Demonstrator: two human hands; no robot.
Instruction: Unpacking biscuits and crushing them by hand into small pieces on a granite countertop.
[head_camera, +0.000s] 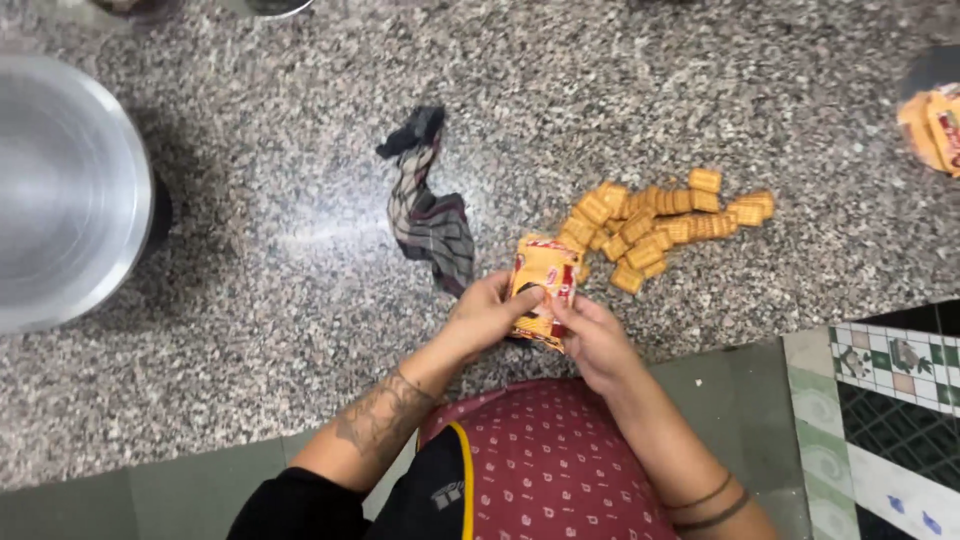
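Speckled granite table (300, 300). Left hand (487, 315) and right hand (592, 340) both gripping orange biscuit packet (543, 285); loose biscuit pile (660, 225) just beyond, checked cloth (430, 215) beside.

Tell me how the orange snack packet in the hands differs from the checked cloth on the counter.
The orange snack packet is held off the speckled stone counter between the left hand and right hand; the checked grey cloth lies untouched on it. The packet is flat, glossy and bright; the cloth is crumpled, dull and dark. Both sit beside the pile of square biscuits.
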